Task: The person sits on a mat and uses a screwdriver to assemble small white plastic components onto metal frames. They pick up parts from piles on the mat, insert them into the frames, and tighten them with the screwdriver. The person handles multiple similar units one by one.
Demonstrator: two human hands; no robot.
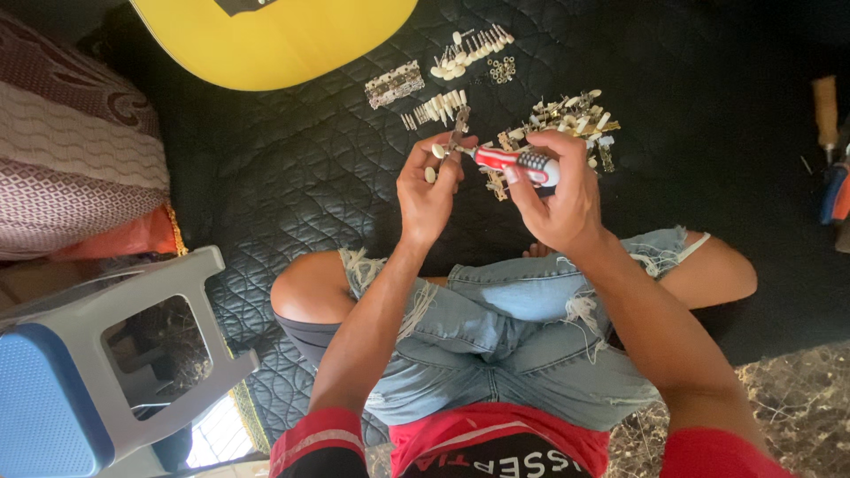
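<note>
My left hand [427, 188] pinches a small metal tuning machine [453, 137] with cream knobs, raised above my crossed legs. My right hand [556, 193] grips a red, white and grey screwdriver [513, 162] whose tip meets that part. Beyond my hands, on the black quilted mat [292, 168], lie a heap of brass-and-cream tuner parts [567, 119], a row of cream pegs [436, 108], a metal tuner strip [395, 84] and loose knobs and washers [478, 51].
A yellow guitar body [274, 35] lies at the top of the mat. A grey and blue plastic stool [97, 354] lies on its side at the lower left. Patterned cushions [71, 150] sit at the left. Tool handles [832, 177] lie at the right edge.
</note>
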